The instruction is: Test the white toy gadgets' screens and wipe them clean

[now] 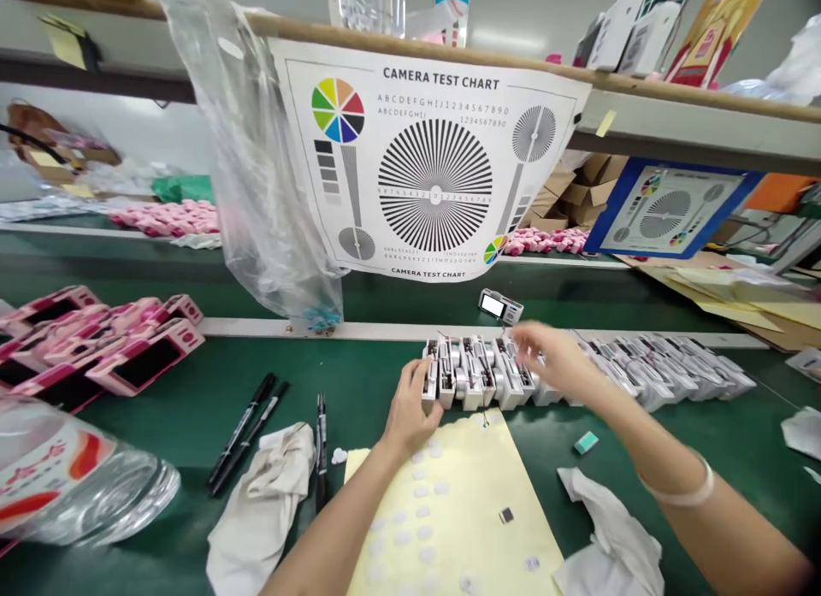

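My left hand [412, 405] is closed round the left end of a row of small white camera modules [478, 375] that stand side by side on the green table. My right hand [552, 357] reaches over the right part of that row, fingers curled and a little blurred; what they hold, if anything, I cannot make out. A longer line of the same white modules [667, 372] runs on to the right. One single camera [501, 305] with a lit screen lies behind the row on the green conveyor belt.
A yellow sticker sheet [457, 510] lies before me, white cloths [262, 510] [609, 536] on either side, black markers [247, 429] to the left, pink camera shells [96, 344] far left. A camera test chart [436, 164] and a plastic bag [256, 168] hang from the shelf.
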Available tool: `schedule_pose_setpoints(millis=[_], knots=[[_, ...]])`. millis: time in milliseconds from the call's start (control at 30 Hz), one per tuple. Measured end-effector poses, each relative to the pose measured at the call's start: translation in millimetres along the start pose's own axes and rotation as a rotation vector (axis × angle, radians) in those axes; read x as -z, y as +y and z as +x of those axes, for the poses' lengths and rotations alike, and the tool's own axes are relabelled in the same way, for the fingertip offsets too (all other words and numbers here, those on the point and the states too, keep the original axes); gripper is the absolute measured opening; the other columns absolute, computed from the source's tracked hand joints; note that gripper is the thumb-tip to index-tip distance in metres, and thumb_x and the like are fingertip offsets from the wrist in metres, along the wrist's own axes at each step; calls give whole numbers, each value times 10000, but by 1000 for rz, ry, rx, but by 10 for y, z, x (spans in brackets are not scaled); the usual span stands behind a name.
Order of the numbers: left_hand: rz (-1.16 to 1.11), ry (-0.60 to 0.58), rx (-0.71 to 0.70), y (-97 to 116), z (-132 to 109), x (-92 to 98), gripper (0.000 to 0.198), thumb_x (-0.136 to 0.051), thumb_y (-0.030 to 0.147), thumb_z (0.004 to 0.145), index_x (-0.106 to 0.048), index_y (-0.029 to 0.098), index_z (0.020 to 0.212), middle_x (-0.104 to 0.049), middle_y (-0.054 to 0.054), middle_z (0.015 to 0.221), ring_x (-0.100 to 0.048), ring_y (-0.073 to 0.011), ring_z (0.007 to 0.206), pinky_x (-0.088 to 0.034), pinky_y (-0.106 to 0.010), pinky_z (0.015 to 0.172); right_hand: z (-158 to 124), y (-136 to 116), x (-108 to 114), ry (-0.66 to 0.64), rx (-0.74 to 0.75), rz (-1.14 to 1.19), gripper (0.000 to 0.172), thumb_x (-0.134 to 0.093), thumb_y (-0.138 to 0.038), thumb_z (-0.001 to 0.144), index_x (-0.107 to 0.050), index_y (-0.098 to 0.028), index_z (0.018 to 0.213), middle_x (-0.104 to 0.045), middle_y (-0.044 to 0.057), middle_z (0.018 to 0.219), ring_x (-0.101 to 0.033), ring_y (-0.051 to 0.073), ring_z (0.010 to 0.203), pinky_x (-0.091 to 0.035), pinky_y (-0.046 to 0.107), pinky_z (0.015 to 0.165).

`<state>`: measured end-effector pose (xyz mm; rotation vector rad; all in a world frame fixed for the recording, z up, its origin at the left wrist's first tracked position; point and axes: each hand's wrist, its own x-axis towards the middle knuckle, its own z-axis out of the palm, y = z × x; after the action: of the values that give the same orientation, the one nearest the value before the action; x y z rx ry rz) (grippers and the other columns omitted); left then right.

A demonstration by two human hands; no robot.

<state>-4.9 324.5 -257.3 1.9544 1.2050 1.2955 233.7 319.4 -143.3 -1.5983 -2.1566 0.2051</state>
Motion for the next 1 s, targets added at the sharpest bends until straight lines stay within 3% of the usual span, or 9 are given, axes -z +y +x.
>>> schedule_pose_setpoints(millis=[100, 200, 333, 433, 567, 733, 867, 933, 1000], knots=[[-110, 105, 90, 7, 43, 14, 563, -493, 130, 555, -494, 172, 1117, -458, -87, 1165, -427, -271, 1151, -312, -406, 1034, -762, -251, -333, -412, 129, 190, 278, -579, -114, 716, -638, -200, 973, -633, 65, 938, -612, 184, 768, -498, 304, 692], [-232, 236, 227, -5, 124, 42, 456, -480, 142, 541, -523, 178, 994, -499, -65, 1058, -473, -255, 1061, -352, -406, 983, -1147, -353, -591, -498, 7, 208, 304, -533, -58, 722, -640, -160, 987, -603, 98, 1019, -606, 200, 889, -474, 298, 786], [-475, 386, 426, 68, 248, 176, 343, -471, 177, 591, -485, 171, 933, -533, -38, 914, -542, -188, 853, -459, -351, 778, -1214, -425, -657, -484, -52, 151, 258, -486, 5, 684, -649, -131, 830, -616, 102, 947, -608, 199, 816, -454, 280, 717], [-699, 428, 555, 268, 212, 349, 371, -438, 176, 573, -470, 196, 943, -561, -13, 860, -578, -173, 780, -485, -315, 691, -1210, -508, -634, -481, -38, 125, 233, -482, 22, 648, -631, -129, 744, -626, 110, 893, -600, 208, 735, -417, 281, 620], [-987, 345, 744, 602, -95, 515, 349, -422, 201, 573, -496, 174, 913, -627, -66, 844, -622, -251, 772, -509, -434, 681, -1235, -584, -664, -474, -32, 101, 196, -460, 38, 615, -549, -135, 597, -622, 126, 795, -568, 215, 698, -348, 285, 559], [-1210, 194, 887, 801, -452, 433, 367, -437, 166, 568, -544, 105, 914, -667, -136, 807, -641, -302, 745, -506, -498, 688, -1221, -524, -702, -493, -36, 241, 195, -459, 24, 608, -438, -165, 571, -556, 25, 609, -538, 146, 600, -326, 234, 498], [-1312, 85, 919, 760, -513, 304, 521, -422, 139, 543, -547, 100, 1048, -679, -131, 799, -652, -300, 716, -510, -517, 673, -1165, -431, -679, -344, -173, 734, 112, -478, -108, 727, -401, -190, 715, -516, -41, 598, -556, 95, 551, -418, 211, 536], [-1342, 59, 930, 730, -516, 260, 573, -416, 128, 537, -537, 121, 1098, -683, -114, 783, -655, -285, 687, -518, -510, 656, -1140, -401, -661, -191, -271, 1065, 195, -576, -189, 693, -384, -197, 727, -511, -61, 581, -553, 94, 536, -431, 230, 552], [-1360, 58, 950, 717, -524, 227, 575, -415, 119, 547, -538, 132, 1109, -684, -103, 764, -654, -271, 651, -527, -497, 631, -1126, -388, -650, -89, -319, 1220, 295, -666, -219, 618, -395, -197, 731, -525, -73, 562, -535, 87, 526, -418, 231, 560]])
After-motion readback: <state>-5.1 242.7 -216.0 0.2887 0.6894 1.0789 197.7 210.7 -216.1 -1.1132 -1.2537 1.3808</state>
